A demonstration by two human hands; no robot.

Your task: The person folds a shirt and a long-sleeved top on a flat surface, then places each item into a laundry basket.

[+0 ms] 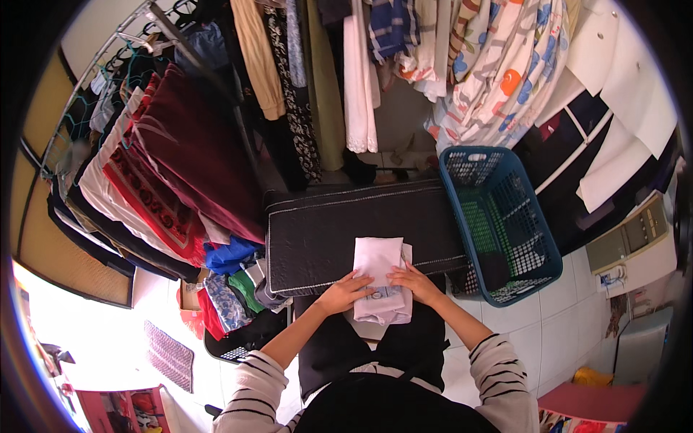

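A folded white garment (381, 260) with a grey printed band lies at the near edge of a black padded bench (330, 230), its near part reaching over my lap. My left hand (346, 292) holds its left side, fingers laid across the cloth. On the opposite side my right hand (414, 284) grips the right edge, with fingertips on the top layer. The fold nearest me looks bunched and rounded. The underside of the garment is hidden.
A blue plastic laundry basket (528, 216) stands at the bench's right end, a dark item inside. Left of the bench, a black basket (243, 352) holds mixed clothes (230, 300). Clothes hang from a metal rack (178, 32), including a maroon cloth (189, 140). Floral fabric (498, 81) hangs behind.
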